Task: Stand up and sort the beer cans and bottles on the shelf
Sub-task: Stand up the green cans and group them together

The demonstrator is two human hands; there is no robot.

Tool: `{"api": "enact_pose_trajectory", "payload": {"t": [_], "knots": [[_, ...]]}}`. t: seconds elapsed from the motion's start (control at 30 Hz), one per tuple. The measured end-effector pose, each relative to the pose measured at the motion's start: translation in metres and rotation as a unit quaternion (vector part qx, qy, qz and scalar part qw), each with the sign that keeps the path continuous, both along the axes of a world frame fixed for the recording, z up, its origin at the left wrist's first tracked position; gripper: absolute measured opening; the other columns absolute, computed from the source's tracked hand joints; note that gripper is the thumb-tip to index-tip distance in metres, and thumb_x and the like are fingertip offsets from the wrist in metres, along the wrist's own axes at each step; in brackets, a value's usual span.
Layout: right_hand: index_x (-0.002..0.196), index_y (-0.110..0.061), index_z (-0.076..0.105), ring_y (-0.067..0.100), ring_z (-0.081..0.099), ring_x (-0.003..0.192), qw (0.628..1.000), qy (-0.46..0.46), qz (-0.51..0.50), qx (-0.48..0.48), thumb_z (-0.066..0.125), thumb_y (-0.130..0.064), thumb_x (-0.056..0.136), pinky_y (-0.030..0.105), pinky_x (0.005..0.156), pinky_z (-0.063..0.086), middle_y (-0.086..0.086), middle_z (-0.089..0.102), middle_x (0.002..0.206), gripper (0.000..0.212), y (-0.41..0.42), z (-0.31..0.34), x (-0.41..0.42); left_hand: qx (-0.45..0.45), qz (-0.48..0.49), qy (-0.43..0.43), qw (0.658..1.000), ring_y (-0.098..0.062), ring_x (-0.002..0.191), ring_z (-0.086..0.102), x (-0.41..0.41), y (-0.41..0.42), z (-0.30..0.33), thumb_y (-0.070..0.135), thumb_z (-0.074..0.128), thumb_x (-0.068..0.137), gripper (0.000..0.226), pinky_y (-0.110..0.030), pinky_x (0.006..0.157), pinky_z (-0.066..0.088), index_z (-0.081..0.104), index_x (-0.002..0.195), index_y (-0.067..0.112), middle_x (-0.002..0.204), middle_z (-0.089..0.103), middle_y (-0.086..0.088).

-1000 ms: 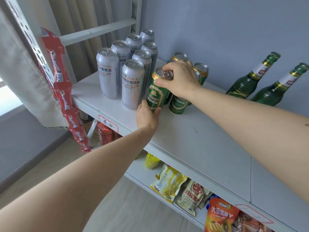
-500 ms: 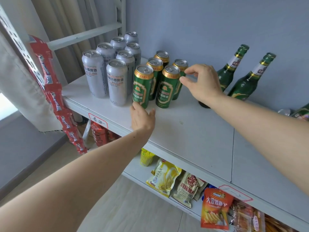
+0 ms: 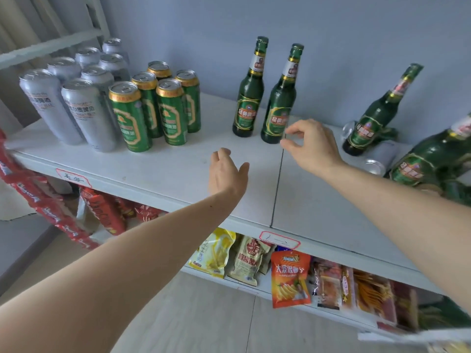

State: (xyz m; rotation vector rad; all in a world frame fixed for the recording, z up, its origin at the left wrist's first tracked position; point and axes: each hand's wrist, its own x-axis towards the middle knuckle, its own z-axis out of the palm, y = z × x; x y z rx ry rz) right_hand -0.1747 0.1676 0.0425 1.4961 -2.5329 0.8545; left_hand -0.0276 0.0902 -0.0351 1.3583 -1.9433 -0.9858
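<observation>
Having left the green cans (image 3: 153,110), both hands' grip loose, holding nothing.

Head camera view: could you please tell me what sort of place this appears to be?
Probably a small shop or a mock one: a white shelf with handwritten price labels, grouped beer cans, and packaged snacks below.

cans (image 3: 142,108) left of bottles (image 3: 265,98) on shelf (image 3: 178,171).
</observation>
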Motion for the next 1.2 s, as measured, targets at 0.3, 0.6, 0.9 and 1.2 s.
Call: {"api": "enact_pose_trajectory", "payload": {"t": [0.3, 0.6, 0.9, 1.2], "knots": [[0.109, -0.01, 0.07, 0.025, 0.06, 0.106, 0.994, -0.007, -0.091, 0.052, 0.071, -0.021, 0.085, 0.025, 0.084, 0.039, 0.007, 0.066, 0.114, 0.026, 0.142, -0.031, -0.081, -0.035, -0.117, -0.002, 0.992, -0.021, 0.121, 0.047, -0.105, 0.101, 0.002, 0.032, 0.058, 0.093, 0.047, -0.032, 0.087, 0.044, 0.042, 0.133, 0.013, 0.137, 0.042, -0.002], [0.109, -0.008, 0.07, 0.029, 0.06, 0.108, 0.976, -0.041, -0.207, 0.055, 0.074, -0.02, 0.082, 0.037, 0.094, 0.047, 0.011, 0.066, 0.114, 0.03, 0.225, -0.052, -0.143, -0.057, -0.216, -0.014, 0.975, -0.023, 0.114, 0.051, -0.189, 0.149, -0.003, 0.033, 0.059, 0.092, 0.044, -0.034, 0.085, 0.046, 0.045, 0.129, 0.013, 0.131, 0.046, -0.002], [0.133, -0.006, 0.036, 0.039, 0.033, 0.127, 0.894, -0.057, -0.432, 0.103, 0.079, -0.045, 0.072, 0.047, 0.095, 0.041, 0.021, 0.038, 0.134, 0.084, 0.275, -0.064, -0.2, -0.076, -0.311, -0.04, 0.947, -0.021, 0.114, 0.054, -0.253, 0.193, -0.021, 0.035, 0.059, 0.092, 0.039, -0.033, 0.083, 0.047, 0.05, 0.126, 0.017, 0.127, 0.057, 0.001], [0.13, -0.006, 0.041, 0.036, 0.057, 0.114, 0.872, -0.224, -0.43, 0.068, 0.071, -0.051, 0.079, 0.039, 0.089, 0.048, 0.017, 0.055, 0.13, 0.074, 0.279, -0.075, -0.226, -0.038, -0.298, -0.05, 0.953, -0.023, 0.112, 0.056, -0.28, 0.235, -0.035, 0.036, 0.057, 0.093, 0.037, -0.036, 0.087, 0.05, 0.052, 0.124, 0.017, 0.125, 0.06, -0.001]]}}
